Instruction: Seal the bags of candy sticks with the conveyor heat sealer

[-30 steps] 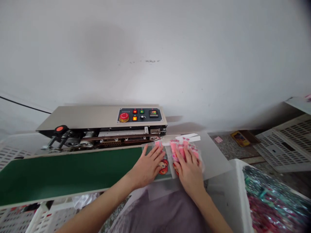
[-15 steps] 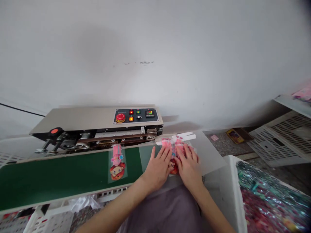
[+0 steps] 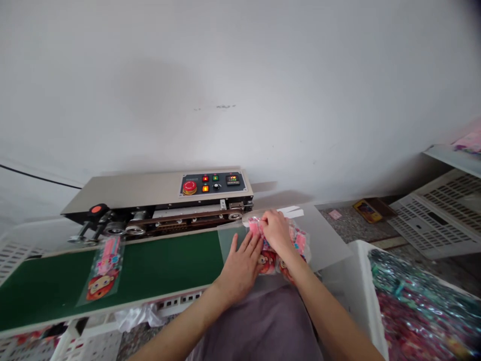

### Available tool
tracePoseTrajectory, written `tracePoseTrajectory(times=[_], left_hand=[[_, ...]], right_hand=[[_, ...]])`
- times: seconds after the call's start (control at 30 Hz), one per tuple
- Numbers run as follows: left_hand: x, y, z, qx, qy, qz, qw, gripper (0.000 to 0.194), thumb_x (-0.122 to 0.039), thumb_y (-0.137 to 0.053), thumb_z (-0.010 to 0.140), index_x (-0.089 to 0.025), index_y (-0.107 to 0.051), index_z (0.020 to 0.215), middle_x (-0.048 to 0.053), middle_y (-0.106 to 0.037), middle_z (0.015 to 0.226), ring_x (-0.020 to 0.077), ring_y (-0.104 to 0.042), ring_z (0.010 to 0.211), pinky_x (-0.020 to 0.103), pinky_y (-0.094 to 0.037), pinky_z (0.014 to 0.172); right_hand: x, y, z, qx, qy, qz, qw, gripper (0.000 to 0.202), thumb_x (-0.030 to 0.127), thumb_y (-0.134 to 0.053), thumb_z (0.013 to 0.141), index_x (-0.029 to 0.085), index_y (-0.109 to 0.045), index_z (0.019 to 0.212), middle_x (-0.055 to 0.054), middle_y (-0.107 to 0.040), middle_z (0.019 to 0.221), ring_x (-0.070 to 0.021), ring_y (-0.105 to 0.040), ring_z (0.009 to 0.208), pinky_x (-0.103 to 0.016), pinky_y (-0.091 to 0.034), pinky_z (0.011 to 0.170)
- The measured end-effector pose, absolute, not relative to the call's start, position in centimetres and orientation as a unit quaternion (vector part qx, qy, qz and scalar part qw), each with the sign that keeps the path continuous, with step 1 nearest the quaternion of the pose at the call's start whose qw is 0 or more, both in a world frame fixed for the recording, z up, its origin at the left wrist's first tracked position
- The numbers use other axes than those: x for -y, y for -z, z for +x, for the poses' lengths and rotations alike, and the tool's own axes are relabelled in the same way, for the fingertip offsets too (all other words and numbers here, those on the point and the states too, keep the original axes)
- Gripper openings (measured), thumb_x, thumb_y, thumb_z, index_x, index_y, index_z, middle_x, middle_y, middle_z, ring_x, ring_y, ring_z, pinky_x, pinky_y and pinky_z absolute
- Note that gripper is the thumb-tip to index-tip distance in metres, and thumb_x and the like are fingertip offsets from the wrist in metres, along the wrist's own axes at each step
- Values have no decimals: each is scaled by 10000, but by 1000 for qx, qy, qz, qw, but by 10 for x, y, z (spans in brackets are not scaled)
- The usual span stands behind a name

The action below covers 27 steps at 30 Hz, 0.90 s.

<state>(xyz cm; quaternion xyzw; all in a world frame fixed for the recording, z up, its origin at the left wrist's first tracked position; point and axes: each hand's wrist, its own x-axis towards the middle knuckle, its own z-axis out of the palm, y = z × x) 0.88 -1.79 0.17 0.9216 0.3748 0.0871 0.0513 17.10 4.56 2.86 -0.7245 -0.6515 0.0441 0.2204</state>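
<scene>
My left hand (image 3: 240, 263) lies flat with its fingers spread on a clear plastic packet (image 3: 266, 261) holding pink strips and a red-haired cartoon head. Its thumb points up beside the machine's belt. My right hand (image 3: 277, 233) is closed, fingers pinched at the upper end of that packet, partly hiding it. Under my right wrist, more such packets (image 3: 300, 241) lie on a translucent sheet (image 3: 325, 235). On the green conveyor belt (image 3: 169, 268), at the left, another packet (image 3: 103, 273) rests with its top end at the sealing machine (image 3: 150, 193).
A red stop button (image 3: 190, 187) and lit switches sit on the machine's panel. At right stands a white foam box (image 3: 363, 271) filled with shiny green and red packets. Plastic crates (image 3: 432, 220) stand behind it. A white wall (image 3: 240, 75) rises at the back.
The packet on the belt has travelled left. My right hand has gone from lying flat to pinching the packet's upper end. My left hand stays nearly in place.
</scene>
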Motion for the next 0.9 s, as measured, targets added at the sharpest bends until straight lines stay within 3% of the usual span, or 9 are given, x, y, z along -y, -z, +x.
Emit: tracePoseTrajectory(times=[0.17,0.3,0.37,0.43,0.5,0.57,0.7,0.9], left_hand=[[19,-11,-2,-370,-138,908,140,510,-366,-299,1063,-169,-359,1529,125,-320,1626,271,-222,1526,623,-193,1208],[14,-30,0,-430,-345,790,267,522,-317,-427,1022,-193,-358,1524,144,-366,1602,254,-319,1489,515,-295,1197],[7,-42,4,-447,-443,689,360,510,-347,-517,978,-195,-451,1460,148,-530,1478,263,-497,1359,455,-413,1112],[-1,-55,9,-436,-490,595,465,355,-366,-589,922,-180,-636,1220,105,-717,1140,236,-671,1040,370,-527,912],[-8,-67,13,-411,-510,524,544,197,-359,-638,867,-173,-689,908,19,-693,781,159,-635,705,274,-511,686],[-11,-74,15,-395,-527,482,578,185,-336,-680,814,-171,-652,734,-31,-603,642,109,-531,581,226,-440,595],[-7,-79,16,-397,-541,450,589,166,-305,-711,762,-162,-653,704,-37,-592,646,94,-501,601,210,-408,607],[-1,-84,13,-379,-513,458,620,180,-321,-726,749,-163,-639,746,-41,-588,650,88,-488,580,209,-399,585]], right_hand=[[-36,-35,180,645,-101,-695,302,174,164,-459,834,218,-512,676,-30,-595,771,-191,-510,813,-298,-365,746],[-16,-48,183,632,-180,-657,370,166,282,-443,883,234,-479,728,31,-528,675,-147,-513,642,-253,-404,631],[-5,-54,181,601,-258,-616,438,176,343,-506,878,233,-505,741,39,-525,670,-139,-510,618,-245,-408,606],[7,-60,177,552,-339,-569,506,181,364,-600,843,229,-546,735,39,-536,672,-136,-509,623,-242,-404,603],[15,-66,172,514,-392,-542,538,189,368,-663,813,228,-572,723,40,-544,665,-131,-508,613,-239,-398,594],[20,-72,167,494,-425,-533,539,200,388,-678,811,230,-585,731,39,-555,663,-129,-508,592,-239,-392,568],[20,-84,160,512,-409,-549,519,180,408,-680,800,232,-648,819,19,-617,744,-140,-533,640,-244,-405,582],[17,-89,159,555,-348,-556,511,151,356,-642,807,223,-667,741,10,-629,741,-152,-561,716,-260,-427,668]])
